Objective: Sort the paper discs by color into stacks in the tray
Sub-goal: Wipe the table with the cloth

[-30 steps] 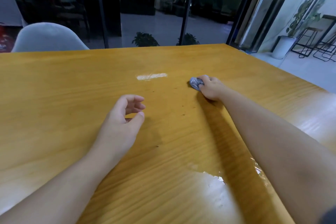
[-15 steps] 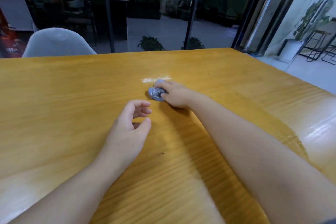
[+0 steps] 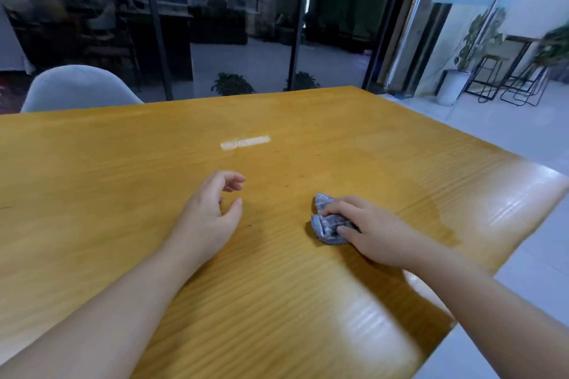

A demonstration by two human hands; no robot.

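Right hand (image 3: 374, 232), grip clamped on crumpled grey cloth (image 3: 328, 224), has wiped back to centre-right of yellow wooden desk (image 3: 123, 163); left hand (image 3: 209, 215) grip apart, empty; no discs or tray visible.

Our left hand (image 3: 212, 218) rests w/ fingers loosely curled, nothing in it; our right hand (image 3: 374, 235) lies palm-down, fingers bent, gripping.

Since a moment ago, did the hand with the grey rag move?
Yes. The right hand slid the crumpled grey cloth toward the person and rightward, away from the pale tape mark on the wooden table, which it nearly touched half a second ago.
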